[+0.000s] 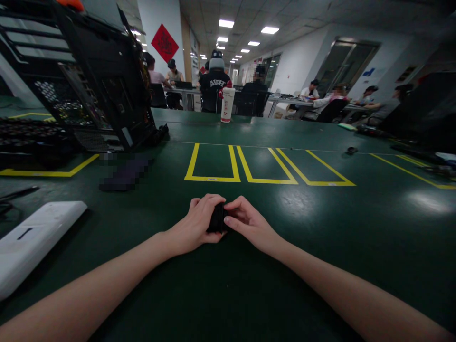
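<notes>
Between my hands, just above or on the green table [228, 289], is a small black boxy object [216, 219]; its exact kind does not show. My left hand [194, 221] is wrapped round it from the left, thumb below and fingers over the top. From the right, my right hand [251, 223] touches its edge with the tips of thumb and index finger, the other fingers curled behind. Much of the object is hidden by my left fingers.
Yellow tape outlines [213, 179] mark the table ahead. An open black computer case [103, 85] stands at left, with a white power strip-like device [42, 232] nearer me. A cup [227, 104] stands at the far edge. Several people sit at desks beyond.
</notes>
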`<action>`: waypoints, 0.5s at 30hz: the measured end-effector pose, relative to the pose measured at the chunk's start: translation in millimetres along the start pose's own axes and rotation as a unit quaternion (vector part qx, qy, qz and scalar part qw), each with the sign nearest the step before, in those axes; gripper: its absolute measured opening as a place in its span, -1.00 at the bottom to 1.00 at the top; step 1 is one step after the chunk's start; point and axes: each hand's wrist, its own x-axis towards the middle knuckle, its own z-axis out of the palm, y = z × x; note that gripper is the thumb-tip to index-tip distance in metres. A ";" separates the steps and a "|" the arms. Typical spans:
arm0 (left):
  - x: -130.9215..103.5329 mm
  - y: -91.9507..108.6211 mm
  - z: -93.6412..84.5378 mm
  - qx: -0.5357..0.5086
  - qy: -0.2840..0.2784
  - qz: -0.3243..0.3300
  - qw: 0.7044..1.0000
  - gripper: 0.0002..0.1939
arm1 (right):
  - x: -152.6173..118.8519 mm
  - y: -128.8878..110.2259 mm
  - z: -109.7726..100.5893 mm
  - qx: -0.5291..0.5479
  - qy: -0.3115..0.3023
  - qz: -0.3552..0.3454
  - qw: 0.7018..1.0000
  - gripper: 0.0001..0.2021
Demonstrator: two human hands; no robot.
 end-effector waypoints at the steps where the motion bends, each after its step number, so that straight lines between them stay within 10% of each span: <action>1: 0.1 0.3 0.0 0.000 0.000 0.000 1.000 -0.40 | 0.2 -0.6 0.6 -0.005 0.006 0.003 1.000 -0.83; 15: 0.8 -1.8 3.9 0.016 0.008 0.007 1.000 -0.40 | -0.2 3.4 -0.8 0.010 -0.002 -0.010 1.000 -0.78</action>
